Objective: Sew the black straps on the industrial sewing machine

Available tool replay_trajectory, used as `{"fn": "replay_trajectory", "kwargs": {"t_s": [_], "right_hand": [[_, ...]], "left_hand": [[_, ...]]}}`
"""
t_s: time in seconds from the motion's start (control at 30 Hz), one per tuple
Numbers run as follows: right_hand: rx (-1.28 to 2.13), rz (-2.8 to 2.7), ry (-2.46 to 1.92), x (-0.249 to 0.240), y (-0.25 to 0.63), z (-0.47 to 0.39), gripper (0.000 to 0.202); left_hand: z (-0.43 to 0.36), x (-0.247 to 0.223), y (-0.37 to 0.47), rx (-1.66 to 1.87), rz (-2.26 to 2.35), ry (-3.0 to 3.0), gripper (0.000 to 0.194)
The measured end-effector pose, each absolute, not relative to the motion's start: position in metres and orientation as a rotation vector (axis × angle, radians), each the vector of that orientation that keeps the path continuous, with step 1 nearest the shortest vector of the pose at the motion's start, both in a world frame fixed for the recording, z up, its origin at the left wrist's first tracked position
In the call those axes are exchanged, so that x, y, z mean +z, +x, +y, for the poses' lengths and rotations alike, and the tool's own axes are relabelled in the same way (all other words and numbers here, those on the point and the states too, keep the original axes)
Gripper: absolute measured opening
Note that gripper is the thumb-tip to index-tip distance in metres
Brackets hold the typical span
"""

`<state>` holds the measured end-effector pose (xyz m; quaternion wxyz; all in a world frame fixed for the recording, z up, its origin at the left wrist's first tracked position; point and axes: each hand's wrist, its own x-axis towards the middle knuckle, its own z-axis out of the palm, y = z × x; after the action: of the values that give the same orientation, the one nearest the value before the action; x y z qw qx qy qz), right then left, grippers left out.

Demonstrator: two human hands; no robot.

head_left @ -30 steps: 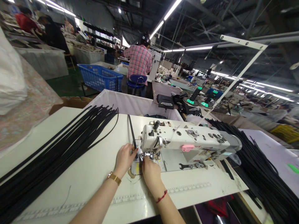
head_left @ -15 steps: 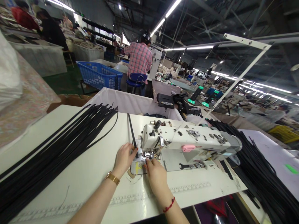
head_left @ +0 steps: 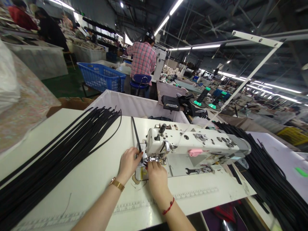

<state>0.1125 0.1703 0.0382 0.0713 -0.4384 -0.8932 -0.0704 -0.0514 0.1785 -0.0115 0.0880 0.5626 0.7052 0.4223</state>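
Observation:
A white sewing machine [head_left: 197,146] lies across the white table [head_left: 91,179]. A narrow black strap [head_left: 135,132] runs from the table's far edge down to the needle area. My left hand [head_left: 128,163] pinches the strap just left of the presser foot. My right hand [head_left: 156,178] presses its fingertips on the strap end right at the foot. The strap's end under my fingers is hidden. A gold watch sits on my left wrist and a red cord on my right.
A big bundle of black straps [head_left: 55,160] covers the table's left side; another pile [head_left: 269,173] lies to the right. A white fabric bin [head_left: 134,106] stands behind the table. A person in a plaid shirt [head_left: 143,61] sits beyond, next to a blue basket [head_left: 102,77].
My right hand drew back slightly toward me, then pushed forward again to the presser foot. My left hand stayed on the strap. The camera tilted a little.

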Motion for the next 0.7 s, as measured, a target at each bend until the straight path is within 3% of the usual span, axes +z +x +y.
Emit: {"fn": "replay_trajectory", "kwargs": {"t_s": [0.27, 0.47, 0.57, 0.7], "right_hand": [[-0.13, -2.679, -1.349, 0.037, 0.12, 0.171, 0.011], [0.251, -2.526, -1.479, 0.036, 0.158, 0.147, 0.017], [0.455, -2.469, -1.432, 0.028, 0.175, 0.132, 0.022], [0.506, -2.456, -1.3, 0.012, 0.188, 0.12, 0.028]], "left_hand": [[0.176, -0.013, -0.052, 1.301, 2.023, 1.632, 0.023], [0.161, 0.019, -0.065, 1.23, 1.88, 1.607, 0.025], [0.12, 0.06, -0.103, 1.101, 1.851, 1.633, 0.024], [0.0, 0.102, -0.168, 0.839, 1.912, 1.493, 0.029]]}}
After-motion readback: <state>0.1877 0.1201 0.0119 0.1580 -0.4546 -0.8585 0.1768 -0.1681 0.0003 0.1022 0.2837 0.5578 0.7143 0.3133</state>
